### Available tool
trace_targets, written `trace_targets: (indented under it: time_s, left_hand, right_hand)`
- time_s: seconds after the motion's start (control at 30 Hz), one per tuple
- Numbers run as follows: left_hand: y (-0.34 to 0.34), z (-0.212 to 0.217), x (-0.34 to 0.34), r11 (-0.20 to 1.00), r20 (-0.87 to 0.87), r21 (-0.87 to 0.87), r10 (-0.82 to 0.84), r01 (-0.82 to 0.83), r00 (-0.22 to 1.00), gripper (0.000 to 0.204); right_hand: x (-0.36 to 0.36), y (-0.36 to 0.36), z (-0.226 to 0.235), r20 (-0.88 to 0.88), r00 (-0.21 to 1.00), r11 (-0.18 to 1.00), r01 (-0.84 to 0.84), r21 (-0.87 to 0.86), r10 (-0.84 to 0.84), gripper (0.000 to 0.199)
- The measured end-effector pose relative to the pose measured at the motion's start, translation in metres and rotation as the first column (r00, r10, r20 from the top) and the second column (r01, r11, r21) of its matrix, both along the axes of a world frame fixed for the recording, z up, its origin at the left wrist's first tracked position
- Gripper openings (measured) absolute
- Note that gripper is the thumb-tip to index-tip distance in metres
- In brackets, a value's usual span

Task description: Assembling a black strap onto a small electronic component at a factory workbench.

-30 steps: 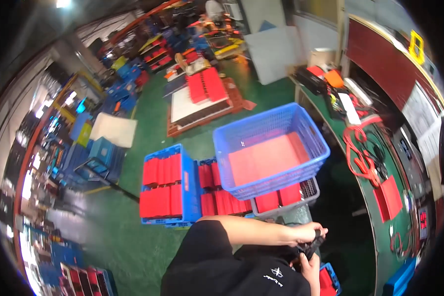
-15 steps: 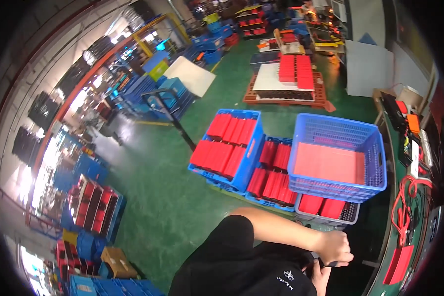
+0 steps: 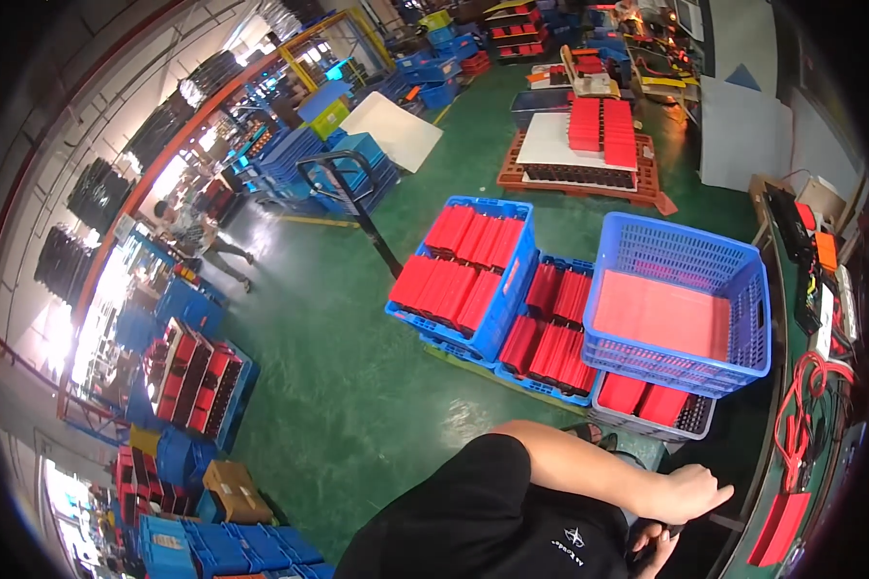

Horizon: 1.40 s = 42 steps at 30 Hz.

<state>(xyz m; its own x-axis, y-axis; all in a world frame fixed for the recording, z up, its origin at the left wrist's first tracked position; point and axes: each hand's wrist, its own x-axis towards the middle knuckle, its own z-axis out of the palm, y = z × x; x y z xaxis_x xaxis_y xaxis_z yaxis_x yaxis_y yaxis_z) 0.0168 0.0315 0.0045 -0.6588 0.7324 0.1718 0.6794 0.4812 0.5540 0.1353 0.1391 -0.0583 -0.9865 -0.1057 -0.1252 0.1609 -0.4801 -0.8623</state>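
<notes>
Head view is showing the left hand (image 3: 687, 494) curled, 1 digit pointing out, above the right hand (image 3: 655, 552); a dark object (image 3: 676, 530) is appearing between them; whether they are pinching it, I cannot tell.

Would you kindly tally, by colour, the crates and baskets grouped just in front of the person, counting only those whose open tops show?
Blue crates: 2 (left crate, lower middle crate)
Grey crates: 1 (grey crate)
Violet-blue baskets: 1 (large basket)
Total: 4
</notes>
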Motion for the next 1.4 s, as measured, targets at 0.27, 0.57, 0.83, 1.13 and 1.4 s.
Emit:
trace_targets:
  time_s: [0.27, 0.57, 0.83, 1.13, 1.4]
  left_hand:
    - [0.01, -0.006, -0.008, 0.999, 0.122, 0.007, -0.045, 0.044, 0.992, 0.055]
    - [-0.061, -0.053, 0.016, 0.978, 0.31, -0.042, 0.205, -0.202, 0.928, 0.024]
    - [-0.032, -0.079, 0.02, 0.731, 0.894, 0.235, 0.095, -0.641, 0.437, 0.041]
    - [-0.014, -0.031, 0.012, 0.987, 0.113, -0.032, -0.155, 0.159, 0.981, 0.023]
    - [-0.036, -0.021, 0.021, 0.985, 0.238, -0.03, -0.159, 0.171, 0.958, 0.024]
  right_hand:
    - [-0.01, -0.002, 0.001, 0.035, 0.988, 0.934, 0.131, 0.333, -0.151, 0.026]
    - [-0.013, -0.011, -0.001, 0.454, 0.819, 0.931, 0.359, 0.072, -0.351, 0.032]
    - [-0.004, -0.003, -0.02, 0.307, 0.917, 0.953, 0.183, 0.242, -0.254, 0.032]
    - [0.006, 0.027, -0.014, 0.36, 0.907, 0.944, 0.103, 0.312, -0.218, 0.034]
    - [-0.018, 0.018, 0.024, 0.332, 0.93, 0.942, -0.244, 0.229, 0.16, 0.018]
